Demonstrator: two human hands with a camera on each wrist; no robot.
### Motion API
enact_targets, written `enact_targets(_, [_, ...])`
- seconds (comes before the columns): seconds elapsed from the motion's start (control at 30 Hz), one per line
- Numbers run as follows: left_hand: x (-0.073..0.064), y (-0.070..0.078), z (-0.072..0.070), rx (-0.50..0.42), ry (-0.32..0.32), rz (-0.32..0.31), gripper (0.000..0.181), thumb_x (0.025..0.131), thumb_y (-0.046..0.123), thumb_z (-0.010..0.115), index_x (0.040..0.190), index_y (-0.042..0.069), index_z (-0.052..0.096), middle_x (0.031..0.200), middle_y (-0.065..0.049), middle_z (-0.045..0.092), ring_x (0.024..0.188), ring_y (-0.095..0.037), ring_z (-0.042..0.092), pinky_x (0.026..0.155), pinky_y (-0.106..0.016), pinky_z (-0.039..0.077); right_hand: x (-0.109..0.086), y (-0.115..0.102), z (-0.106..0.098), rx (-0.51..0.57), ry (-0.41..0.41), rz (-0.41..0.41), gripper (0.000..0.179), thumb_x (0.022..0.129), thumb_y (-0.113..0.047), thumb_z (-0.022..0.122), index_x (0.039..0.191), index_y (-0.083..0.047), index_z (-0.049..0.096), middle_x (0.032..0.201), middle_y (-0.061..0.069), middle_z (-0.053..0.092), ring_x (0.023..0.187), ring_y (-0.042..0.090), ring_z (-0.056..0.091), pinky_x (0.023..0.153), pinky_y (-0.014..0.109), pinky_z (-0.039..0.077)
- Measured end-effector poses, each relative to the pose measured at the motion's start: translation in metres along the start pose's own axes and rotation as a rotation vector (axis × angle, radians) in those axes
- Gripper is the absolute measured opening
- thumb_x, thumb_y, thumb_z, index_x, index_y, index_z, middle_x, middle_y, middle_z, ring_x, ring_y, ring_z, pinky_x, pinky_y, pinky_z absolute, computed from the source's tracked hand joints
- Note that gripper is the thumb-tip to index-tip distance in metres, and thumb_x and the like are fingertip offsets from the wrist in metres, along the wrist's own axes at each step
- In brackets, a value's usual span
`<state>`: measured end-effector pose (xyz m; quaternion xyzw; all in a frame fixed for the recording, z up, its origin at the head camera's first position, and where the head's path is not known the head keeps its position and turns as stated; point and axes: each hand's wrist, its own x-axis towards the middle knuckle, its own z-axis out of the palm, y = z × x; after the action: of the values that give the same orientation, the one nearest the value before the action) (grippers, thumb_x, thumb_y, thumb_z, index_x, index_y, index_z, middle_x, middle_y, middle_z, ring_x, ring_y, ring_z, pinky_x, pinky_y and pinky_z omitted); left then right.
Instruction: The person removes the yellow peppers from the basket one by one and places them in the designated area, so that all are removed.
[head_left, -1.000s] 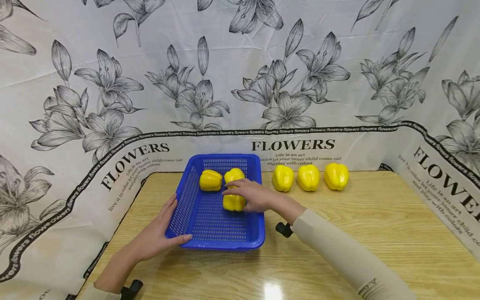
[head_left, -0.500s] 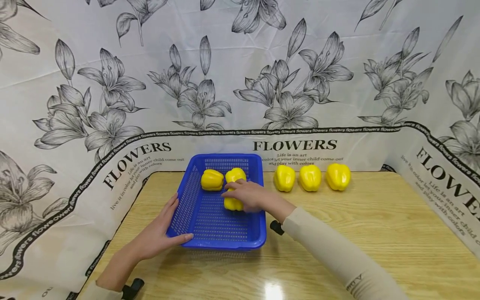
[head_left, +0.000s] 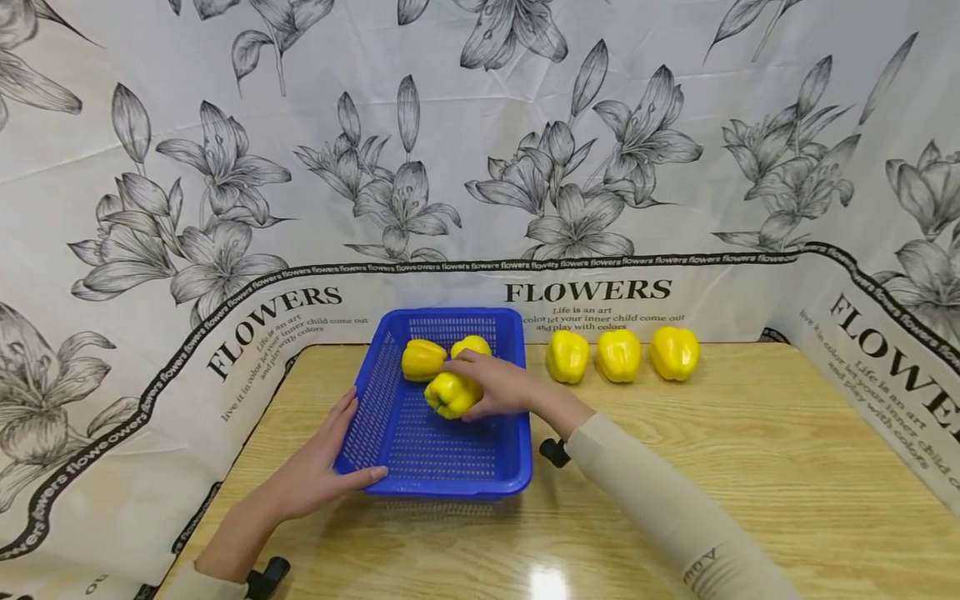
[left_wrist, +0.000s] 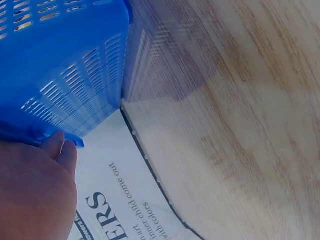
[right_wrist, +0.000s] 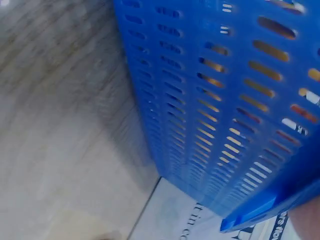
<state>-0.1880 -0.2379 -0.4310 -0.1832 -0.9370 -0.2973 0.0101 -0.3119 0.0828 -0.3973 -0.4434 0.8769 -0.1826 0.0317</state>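
Observation:
A blue perforated basket [head_left: 420,485] stands on the table, with three yellow bell peppers inside. My right hand [head_left: 501,385] grips one yellow bell pepper [head_left: 450,395], tilted with its stem end facing left and toward me. Behind it sit another bell pepper [head_left: 423,361] on the left and a third bell pepper [head_left: 471,345], partly hidden by the hand. At the basket's near left corner, my left hand [head_left: 318,468] holds the rim, fingers along the left side and thumb on the front edge. The left wrist view shows fingertips [left_wrist: 67,152] at the rim.
Right of the basket, a row of three more yellow bell peppers [head_left: 618,356] stands along the back of the wooden table [head_left: 720,450]. A flower-printed cloth [head_left: 420,200] hangs behind and around the table.
The bell pepper under my right hand has been gripped and tipped, its stem end now showing to the left. My left hand and the basket stay in place.

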Motion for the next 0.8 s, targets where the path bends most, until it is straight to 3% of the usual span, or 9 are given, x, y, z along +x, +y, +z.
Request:
enact_targets(0.2, [-0.001, 0.000, -0.001, -0.005, -0.004, -0.015, 0.112, 0.089, 0.060, 0.071, 0.165, 0.009, 0.007, 0.172, -0.008, 0.000, 0.153, -0.045, 0.017, 0.115, -0.068, 0.027, -0.002, 0.005, 0.001, 0.236, 0.120, 0.029, 0.079, 0.083, -0.041, 0.085, 0.147, -0.011, 0.050, 0.136, 0.005, 0.058, 0.120, 0.021, 0.057, 0.099, 0.036, 0.053])
enact_targets(0.33, [-0.002, 0.000, 0.000, -0.014, -0.002, -0.017, 0.113, 0.088, 0.060, 0.071, 0.166, 0.010, 0.006, 0.172, -0.008, 0.000, 0.153, -0.045, 0.017, 0.115, -0.069, 0.027, -0.004, 0.007, 0.005, 0.417, 0.211, 0.075, 0.075, 0.085, -0.040, 0.084, 0.144, -0.008, 0.052, 0.129, 0.005, 0.063, 0.115, 0.020, 0.061, 0.088, 0.031, 0.059])
enact_targets(0.5, [-0.001, 0.000, 0.001, -0.023, 0.003, -0.018, 0.113, 0.088, 0.059, 0.072, 0.166, 0.011, 0.006, 0.172, -0.007, 0.000, 0.153, -0.045, 0.017, 0.115, -0.069, 0.027, -0.009, 0.008, 0.004, 0.556, 0.281, 0.093, 0.058, 0.090, -0.035, 0.080, 0.137, -0.009, 0.060, 0.118, 0.003, 0.069, 0.108, 0.018, 0.067, 0.089, 0.032, 0.059])
enact_targets(0.8, [0.000, 0.000, 0.001, -0.011, 0.002, -0.004, 0.112, 0.088, 0.059, 0.072, 0.166, 0.011, 0.007, 0.173, -0.007, 0.000, 0.153, -0.045, 0.018, 0.115, -0.068, 0.028, -0.016, 0.011, -0.004, 0.763, 0.335, 0.130, 0.053, 0.100, -0.027, 0.068, 0.147, -0.010, 0.051, 0.133, 0.012, 0.061, 0.113, 0.028, 0.067, 0.091, 0.038, 0.059])
